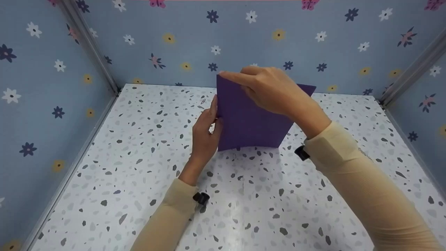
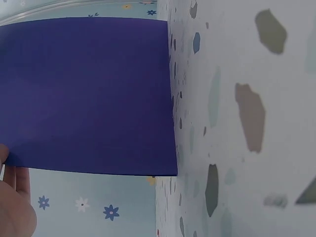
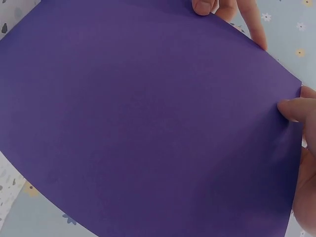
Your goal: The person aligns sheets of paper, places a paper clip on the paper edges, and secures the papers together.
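Note:
A purple sheet [image 1: 254, 122], paper or thin card by its look, stands upright on the speckled tabletop, slightly bowed along its lower edge. My left hand [image 1: 205, 134] pinches its left edge about midway up, thumb on the near face and fingers behind. At the top edge my right hand [image 1: 271, 89] grips the sheet, its index finger reaching to the upper left corner. In the right wrist view the right thumb [image 3: 291, 108] presses the near face, and the left fingers [image 3: 252, 24] show at the neighbouring edge. Part of the sheet's upper area is hidden behind the right hand.
A white tabletop [image 1: 139, 174] with grey specks lies below. Blue flowered panels stand at the back [image 1: 237, 38], left [image 1: 35, 104] and right [image 1: 428, 101], joined by metal corner posts. A black clip [image 1: 201, 198] sits at the left cuff, another [image 1: 302, 152] at the right.

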A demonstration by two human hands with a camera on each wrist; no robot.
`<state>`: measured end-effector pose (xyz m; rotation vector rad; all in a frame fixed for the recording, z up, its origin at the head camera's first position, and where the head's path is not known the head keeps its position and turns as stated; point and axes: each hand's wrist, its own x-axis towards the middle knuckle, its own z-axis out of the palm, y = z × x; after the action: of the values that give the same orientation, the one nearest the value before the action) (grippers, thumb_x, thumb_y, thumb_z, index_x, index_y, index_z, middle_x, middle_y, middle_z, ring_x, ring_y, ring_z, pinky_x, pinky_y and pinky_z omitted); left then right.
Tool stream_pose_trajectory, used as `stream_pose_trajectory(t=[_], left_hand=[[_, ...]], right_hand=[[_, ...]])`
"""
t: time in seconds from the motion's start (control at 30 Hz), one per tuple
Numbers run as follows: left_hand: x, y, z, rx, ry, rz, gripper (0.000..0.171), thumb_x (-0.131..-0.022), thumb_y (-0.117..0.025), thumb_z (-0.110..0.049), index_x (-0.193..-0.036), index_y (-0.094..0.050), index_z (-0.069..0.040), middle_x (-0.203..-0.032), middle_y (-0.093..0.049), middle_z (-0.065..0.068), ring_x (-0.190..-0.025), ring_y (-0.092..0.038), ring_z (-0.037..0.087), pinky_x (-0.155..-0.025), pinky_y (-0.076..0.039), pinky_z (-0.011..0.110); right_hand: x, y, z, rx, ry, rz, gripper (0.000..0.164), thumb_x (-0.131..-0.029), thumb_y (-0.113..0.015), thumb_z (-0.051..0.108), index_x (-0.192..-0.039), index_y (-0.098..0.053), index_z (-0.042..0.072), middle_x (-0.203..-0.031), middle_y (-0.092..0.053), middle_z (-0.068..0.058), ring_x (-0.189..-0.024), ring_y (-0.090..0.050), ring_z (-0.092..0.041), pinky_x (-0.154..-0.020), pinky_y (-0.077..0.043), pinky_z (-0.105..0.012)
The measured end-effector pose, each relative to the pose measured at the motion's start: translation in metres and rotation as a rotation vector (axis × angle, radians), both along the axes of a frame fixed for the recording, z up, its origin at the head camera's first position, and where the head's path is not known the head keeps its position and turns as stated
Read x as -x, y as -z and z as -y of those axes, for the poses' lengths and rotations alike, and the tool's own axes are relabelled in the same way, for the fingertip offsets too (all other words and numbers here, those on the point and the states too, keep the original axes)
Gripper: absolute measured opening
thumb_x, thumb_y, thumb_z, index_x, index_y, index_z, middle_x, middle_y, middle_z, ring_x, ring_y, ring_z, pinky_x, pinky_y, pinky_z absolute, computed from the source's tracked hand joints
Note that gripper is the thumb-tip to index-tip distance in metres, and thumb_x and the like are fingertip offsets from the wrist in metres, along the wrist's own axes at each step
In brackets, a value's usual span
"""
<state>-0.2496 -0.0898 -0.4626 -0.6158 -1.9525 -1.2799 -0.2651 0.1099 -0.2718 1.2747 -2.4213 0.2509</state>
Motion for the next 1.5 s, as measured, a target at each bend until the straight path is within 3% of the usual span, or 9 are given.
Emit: stream_pose_trajectory(t=[0.5,0.87,1.07,1.33,1.5], left_hand=[[-0.004,-0.0017,0.0016,0.001,0.004,0.049,0.054,-0.108,-0.059,-0.003,-0.159,-0.042,0.002,-0.131,-0.07,0.013,-0.114,-0.069,0.02,-0.094,-0.057,0.029],[-0.0054,-0.0016,0.0019,0.02,-0.009,0.073,0.055,-0.109,-0.059,-0.006,-0.16,-0.041,0.001,-0.121,-0.073,0.012,-0.109,-0.07,0.019,-0.093,-0.057,0.03],[-0.005,-0.0013,0.0015,0.019,-0.019,0.058,0.054,-0.108,-0.06,-0.005,-0.159,-0.043,0.002,-0.107,-0.073,0.012,-0.097,-0.069,0.019,-0.088,-0.056,0.029],[-0.0048,-0.0008,0.0015,0.01,-0.031,0.042,0.053,-0.109,-0.061,-0.008,-0.158,-0.044,0.002,-0.103,-0.073,0.011,-0.096,-0.071,0.019,-0.088,-0.058,0.029],[-0.0052,0.0,0.0015,0.031,-0.055,0.024,0.053,-0.109,-0.06,-0.01,-0.16,-0.044,-0.003,-0.096,-0.072,0.01,-0.087,-0.068,0.018,-0.08,-0.055,0.03]], right_hand=[[-0.0007,0.0019,0.0016,0.026,-0.02,-0.031,0.048,-0.11,-0.053,0.003,-0.151,-0.063,0.025,-0.097,-0.071,-0.016,-0.065,-0.058,-0.029,-0.062,-0.053,-0.043],[-0.0009,0.0025,0.0028,0.02,-0.01,-0.043,0.048,-0.11,-0.054,0.004,-0.151,-0.063,0.026,-0.1,-0.072,-0.016,-0.068,-0.063,-0.032,-0.063,-0.056,-0.044],[-0.0011,0.0034,0.0025,0.014,-0.001,-0.046,0.051,-0.109,-0.054,0.001,-0.152,-0.062,0.028,-0.101,-0.073,-0.016,-0.069,-0.066,-0.033,-0.064,-0.058,-0.044],[-0.0014,0.0037,0.0016,0.011,-0.008,-0.071,0.053,-0.109,-0.055,0.0,-0.153,-0.061,0.029,-0.101,-0.073,-0.016,-0.068,-0.066,-0.032,-0.063,-0.058,-0.044],[-0.0012,0.0042,-0.0004,0.014,-0.013,-0.08,0.054,-0.108,-0.055,0.0,-0.152,-0.061,0.029,-0.1,-0.073,-0.015,-0.065,-0.063,-0.032,-0.061,-0.057,-0.044]])
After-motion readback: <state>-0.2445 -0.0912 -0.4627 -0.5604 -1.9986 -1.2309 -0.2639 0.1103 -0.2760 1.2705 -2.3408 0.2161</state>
